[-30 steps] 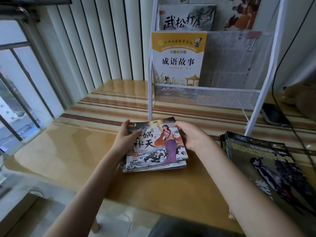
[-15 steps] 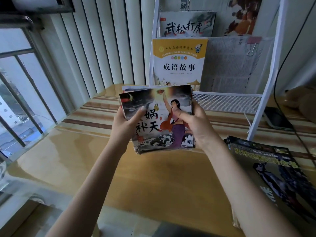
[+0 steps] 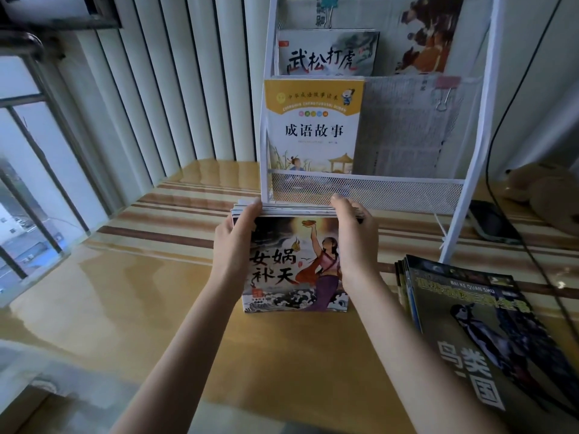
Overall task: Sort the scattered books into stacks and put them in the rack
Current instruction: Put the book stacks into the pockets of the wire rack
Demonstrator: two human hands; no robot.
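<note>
While my left hand [image 3: 233,242] and right hand [image 3: 354,239] grip one picture-book stack [image 3: 291,264] by its sides, it stands upright on the table [image 3: 125,277] before the white rack [image 3: 363,191]. Rack shows two books; one dark magazine stack [image 3: 482,333] lies right.

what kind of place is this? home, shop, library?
Likely a home reading corner by a window: a small white rack of children's books on a glossy wooden table, vertical blinds and a barred window beside it.
</note>
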